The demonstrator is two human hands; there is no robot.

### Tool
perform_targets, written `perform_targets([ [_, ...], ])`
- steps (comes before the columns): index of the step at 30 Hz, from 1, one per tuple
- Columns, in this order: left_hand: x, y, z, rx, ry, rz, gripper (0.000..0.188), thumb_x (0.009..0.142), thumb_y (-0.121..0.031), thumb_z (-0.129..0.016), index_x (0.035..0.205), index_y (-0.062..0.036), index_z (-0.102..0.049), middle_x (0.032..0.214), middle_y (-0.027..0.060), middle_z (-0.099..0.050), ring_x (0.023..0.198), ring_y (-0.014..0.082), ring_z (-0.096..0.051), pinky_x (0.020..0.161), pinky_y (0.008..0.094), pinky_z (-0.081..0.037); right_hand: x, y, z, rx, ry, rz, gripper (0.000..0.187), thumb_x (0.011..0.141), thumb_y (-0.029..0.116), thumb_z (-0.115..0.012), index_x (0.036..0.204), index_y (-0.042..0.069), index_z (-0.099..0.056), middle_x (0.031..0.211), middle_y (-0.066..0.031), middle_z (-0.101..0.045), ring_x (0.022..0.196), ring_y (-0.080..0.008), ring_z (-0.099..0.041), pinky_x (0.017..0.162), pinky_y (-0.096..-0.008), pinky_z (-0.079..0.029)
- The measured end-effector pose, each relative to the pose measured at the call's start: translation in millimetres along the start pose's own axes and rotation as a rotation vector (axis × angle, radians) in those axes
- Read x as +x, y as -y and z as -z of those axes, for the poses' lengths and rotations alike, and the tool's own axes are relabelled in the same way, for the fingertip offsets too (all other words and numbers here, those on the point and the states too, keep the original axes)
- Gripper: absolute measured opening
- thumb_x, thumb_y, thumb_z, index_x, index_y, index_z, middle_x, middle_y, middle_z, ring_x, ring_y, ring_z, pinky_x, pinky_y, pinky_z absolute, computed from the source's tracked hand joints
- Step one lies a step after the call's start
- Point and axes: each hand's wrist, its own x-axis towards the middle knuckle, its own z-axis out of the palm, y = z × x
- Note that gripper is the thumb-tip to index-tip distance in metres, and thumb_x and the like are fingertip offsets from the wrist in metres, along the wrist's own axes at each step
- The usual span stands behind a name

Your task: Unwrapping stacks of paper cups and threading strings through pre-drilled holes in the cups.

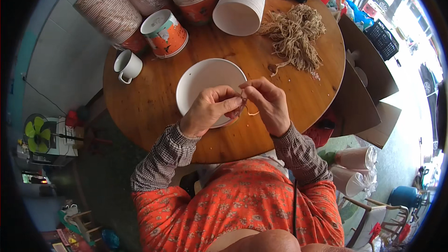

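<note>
Above the right rim of a white bowl, my two hands meet with fingertips close together. My left hand is closed, its thumb and forefinger pinching a small reddish-brown piece whose kind I cannot make out. My right hand pinches at the top of the same piece. A thin pale string dangles beside it, under the right fingers. Beyond my right hand lies a loose heap of beige strings on the wooden table.
Stacked paper tubs line the table's far left, and a white stack lies tipped. An orange tub and a white enamel mug stand nearer. Open cardboard boxes adjoin the round table's right edge.
</note>
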Motion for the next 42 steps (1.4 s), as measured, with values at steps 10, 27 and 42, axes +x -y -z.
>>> perform_targets([
  [10, -5.5, 2.0, -2.1, 0.112, -0.084, -0.051, 0.012, 0.094, -0.013, -0.060, 0.097, -0.0021, -0.062, 0.083, -0.0012, -0.062, 0.074, 0.0049, -0.056, 0.070, 0.0203, -0.048, -15.2, -2.1, 4.7, 0.000, 0.062, -0.086, 0.013, 0.090, 0.010, -0.069, 0.094, -0.001, -0.064, 0.084, 0.0000, -0.065, 0.075, -0.0045, -0.057, 0.065, -0.0205, -0.047],
  [27, -7.8, -1.5, -20.0, 0.838, -0.286, -0.511, 0.006, 0.086, -0.002, -0.066, 0.091, -0.0003, -0.065, 0.084, 0.0069, -0.063, 0.076, 0.0140, -0.063, 0.066, 0.0262, -0.051, -17.0, 9.6, 6.7, -0.421, 0.020, 0.194, 0.009, 0.085, 0.004, -0.067, 0.091, 0.000, -0.063, 0.079, -0.0053, -0.058, 0.068, -0.0124, -0.055, 0.062, -0.0251, -0.047],
  [42, 0.7, 1.6, 3.7, -0.383, -0.032, 0.146, 0.018, 0.094, -0.013, -0.062, 0.103, 0.0012, -0.066, 0.085, 0.0010, -0.062, 0.073, 0.0078, -0.055, 0.069, 0.0208, -0.048, -13.7, 1.9, 1.3, -0.361, -0.032, 0.377, 0.020, 0.082, -0.002, -0.069, 0.100, 0.001, -0.063, 0.085, -0.0084, -0.062, 0.074, -0.0176, -0.061, 0.067, -0.0270, -0.050],
])
